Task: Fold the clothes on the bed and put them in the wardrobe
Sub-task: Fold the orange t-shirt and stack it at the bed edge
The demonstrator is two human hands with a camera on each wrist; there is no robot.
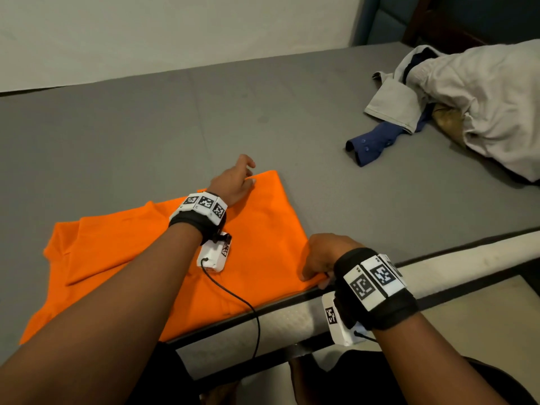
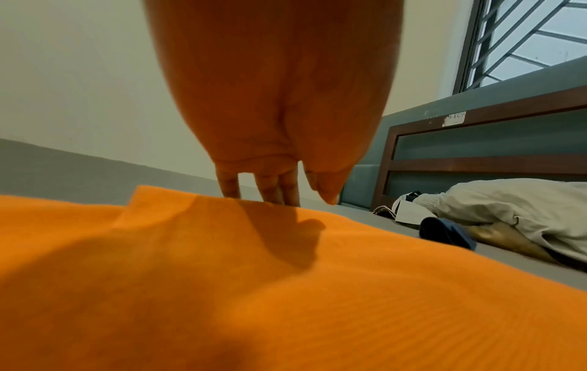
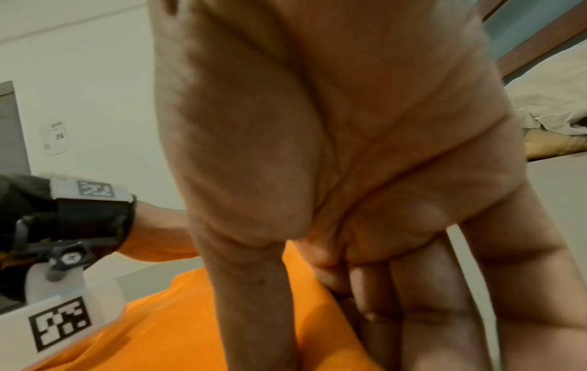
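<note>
orange shirt (image 1: pixel 181 258) spread flat on the grey bed (image 1: pixel 146 127), lower left of the head view. left hand (image 1: pixel 233 182) at the shirt's far corner, fingers (image 2: pixel 270 185) straight, tips touching cloth only in the left wrist view. right hand (image 1: pixel 321 258) pinching the near corner. window (image 2: pixel 524 42) only in the left wrist view. one pile of clothes (image 1: pixel 467 103) upper right.
</note>
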